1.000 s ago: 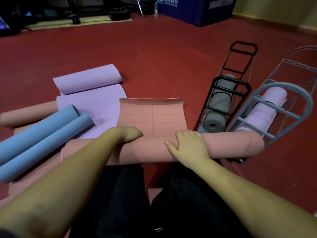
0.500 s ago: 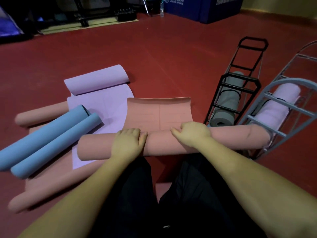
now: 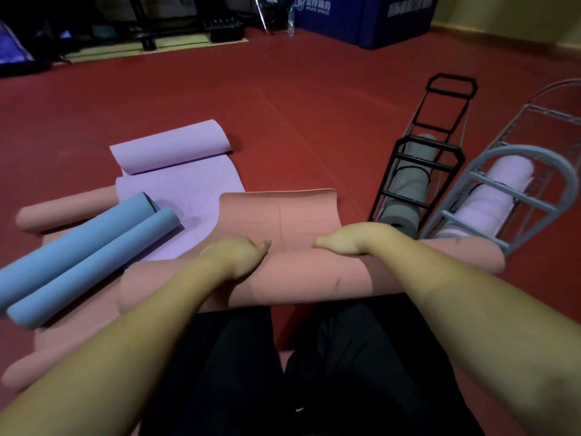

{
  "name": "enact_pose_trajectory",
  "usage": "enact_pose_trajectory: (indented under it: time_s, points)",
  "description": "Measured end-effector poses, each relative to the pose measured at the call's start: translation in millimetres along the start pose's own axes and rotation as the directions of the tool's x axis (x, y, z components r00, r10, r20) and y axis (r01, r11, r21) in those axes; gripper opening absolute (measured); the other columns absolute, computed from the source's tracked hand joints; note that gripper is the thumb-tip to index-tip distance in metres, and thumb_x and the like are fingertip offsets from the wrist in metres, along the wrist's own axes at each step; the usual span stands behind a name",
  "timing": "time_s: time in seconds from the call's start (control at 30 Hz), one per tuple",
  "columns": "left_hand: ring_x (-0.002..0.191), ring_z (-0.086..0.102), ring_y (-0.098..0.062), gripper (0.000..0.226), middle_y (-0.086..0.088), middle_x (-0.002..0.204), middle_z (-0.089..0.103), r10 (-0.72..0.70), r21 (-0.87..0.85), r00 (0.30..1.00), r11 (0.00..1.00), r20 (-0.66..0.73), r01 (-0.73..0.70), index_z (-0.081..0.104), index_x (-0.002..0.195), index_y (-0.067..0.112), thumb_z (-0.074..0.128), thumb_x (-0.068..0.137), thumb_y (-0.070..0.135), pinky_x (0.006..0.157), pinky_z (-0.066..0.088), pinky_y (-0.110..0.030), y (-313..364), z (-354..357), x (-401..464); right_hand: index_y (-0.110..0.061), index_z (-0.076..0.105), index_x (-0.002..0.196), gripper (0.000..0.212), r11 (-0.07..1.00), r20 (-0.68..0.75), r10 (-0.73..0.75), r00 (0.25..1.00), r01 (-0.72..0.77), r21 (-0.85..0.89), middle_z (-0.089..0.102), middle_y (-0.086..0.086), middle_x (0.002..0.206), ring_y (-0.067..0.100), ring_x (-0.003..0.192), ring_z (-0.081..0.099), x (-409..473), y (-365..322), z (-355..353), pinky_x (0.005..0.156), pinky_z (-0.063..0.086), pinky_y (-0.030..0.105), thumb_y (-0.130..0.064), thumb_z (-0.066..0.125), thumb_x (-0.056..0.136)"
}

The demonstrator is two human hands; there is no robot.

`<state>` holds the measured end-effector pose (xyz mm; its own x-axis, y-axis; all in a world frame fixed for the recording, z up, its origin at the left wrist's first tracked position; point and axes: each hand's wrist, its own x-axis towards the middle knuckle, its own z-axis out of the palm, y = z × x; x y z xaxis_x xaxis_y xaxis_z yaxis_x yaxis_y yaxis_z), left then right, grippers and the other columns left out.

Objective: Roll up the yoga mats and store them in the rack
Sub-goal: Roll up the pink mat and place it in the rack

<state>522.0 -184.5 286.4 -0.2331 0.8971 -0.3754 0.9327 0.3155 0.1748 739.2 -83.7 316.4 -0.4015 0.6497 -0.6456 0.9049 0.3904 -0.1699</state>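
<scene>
Dark red gym floor (image 3: 314, 99) all around, dim room, with a blue padded block (image 3: 364, 17) and some black equipment along the far edge. On the floor's right side lie two racks: the black rack (image 3: 418, 171) holds a grey rolled mat (image 3: 405, 196), the pale blue rack (image 3: 518, 190) a lilac one (image 3: 490, 196). On the left there's a half-rolled lilac mat (image 3: 176, 171) and two blue rolls (image 3: 85, 247).

The pink mat (image 3: 301, 278) sits right in front of the knees, mostly rolled, with a short flat flap beyond. Left hand (image 3: 235, 256) and right hand (image 3: 349, 240) both curl over the top of the roll, gripping it, fingers hidden behind it.

Compared with half a second ago, the roll looks fatter, the flap shorter, and the hands have tipped further forward over it.
</scene>
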Motion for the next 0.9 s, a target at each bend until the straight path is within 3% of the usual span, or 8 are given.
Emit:
enact_pose_trajectory:
  time_s: [0.13,0.23,0.3,0.47,0.63,0.73,0.8,0.9]
  points:
    - [0.131,0.047,-0.034,0.072,-0.017,0.146,0.049,-0.038,-0.063,0.994,0.997,0.106,0.045,0.054,0.137,0.006,0.022,0.101,0.059,0.110,0.035,-0.039,-2,-3,8,-0.012,0.045,0.146,0.069,1.000,-0.024,-0.012,1.000,0.012,-0.010,0.035,0.014,0.156,0.030,0.141,0.035,5,2,5,0.113,0.026,0.037,-0.060,0.026,0.101]
    - [0.135,0.043,-0.033,0.071,-0.016,0.150,0.044,-0.062,-0.101,0.987,0.992,0.148,0.077,0.048,0.142,0.006,0.028,0.100,0.060,0.112,0.032,-0.038,-4,-9,16,-0.015,0.065,0.114,0.055,0.993,-0.316,-0.096,0.944,0.069,-0.096,0.062,0.015,0.121,0.033,0.114,0.057,16,2,11,0.085,0.044,0.037,-0.053,0.028,0.102]
    - [0.139,0.039,-0.031,0.068,-0.014,0.153,0.041,-0.069,-0.142,0.982,0.985,0.178,0.095,0.046,0.145,0.008,0.033,0.100,0.058,0.113,0.028,-0.038,-3,-14,22,-0.018,0.059,0.087,0.044,0.990,-0.499,-0.131,0.857,0.091,-0.104,0.063,0.011,0.101,0.033,0.099,0.060,13,0,17,0.069,0.040,0.035,-0.048,0.030,0.102]
    - [0.136,0.041,-0.023,0.052,-0.006,0.153,0.042,-0.047,-0.222,0.955,0.968,0.294,0.116,0.055,0.140,0.018,0.040,0.102,0.049,0.112,0.027,-0.036,2,-23,34,-0.012,0.064,0.106,0.062,0.986,-0.624,-0.125,0.772,0.026,-0.164,0.063,0.010,0.110,0.030,0.107,0.054,-7,-5,50,0.086,0.042,0.038,-0.062,0.028,0.096]
    - [0.115,0.053,-0.022,0.033,-0.005,0.135,0.058,-0.029,-0.307,0.937,0.941,0.349,0.144,0.066,0.113,0.022,0.049,0.099,0.046,0.099,0.037,-0.034,6,-23,39,-0.013,0.066,0.097,0.080,0.982,-0.697,-0.099,0.710,-0.044,-0.184,0.067,0.008,0.098,0.030,0.096,0.059,-5,-6,72,0.088,0.038,0.039,-0.072,0.013,0.082]
    - [0.128,0.049,-0.028,0.053,-0.011,0.143,0.052,-0.084,-0.193,0.973,0.973,0.216,0.127,0.062,0.129,0.015,0.042,0.100,0.054,0.106,0.034,-0.036,5,-17,44,-0.013,0.067,0.095,0.078,0.985,-0.706,-0.070,0.704,-0.064,-0.162,0.067,0.007,0.098,0.029,0.096,0.059,2,-6,66,0.085,0.039,0.038,-0.071,0.017,0.083]
    - [0.109,0.056,-0.031,0.051,-0.016,0.127,0.062,-0.054,-0.099,0.998,0.994,-0.015,0.052,0.068,0.103,0.015,0.034,0.102,0.053,0.094,0.042,-0.037,2,-12,44,-0.013,0.067,0.098,0.069,0.982,-0.691,-0.076,0.719,-0.067,-0.177,0.067,0.006,0.100,0.029,0.098,0.059,6,-6,60,0.083,0.038,0.037,-0.069,0.027,0.089]
    - [0.085,0.056,-0.032,0.047,-0.014,0.096,0.067,0.011,-0.047,0.937,0.998,-0.350,-0.030,0.051,0.070,0.019,0.031,0.104,0.044,0.071,0.039,-0.035,-2,-6,33,-0.013,0.066,0.099,0.063,0.980,-0.689,-0.101,0.718,-0.050,-0.195,0.067,0.007,0.101,0.029,0.097,0.059,10,-6,55,0.080,0.038,0.036,-0.066,0.033,0.093]
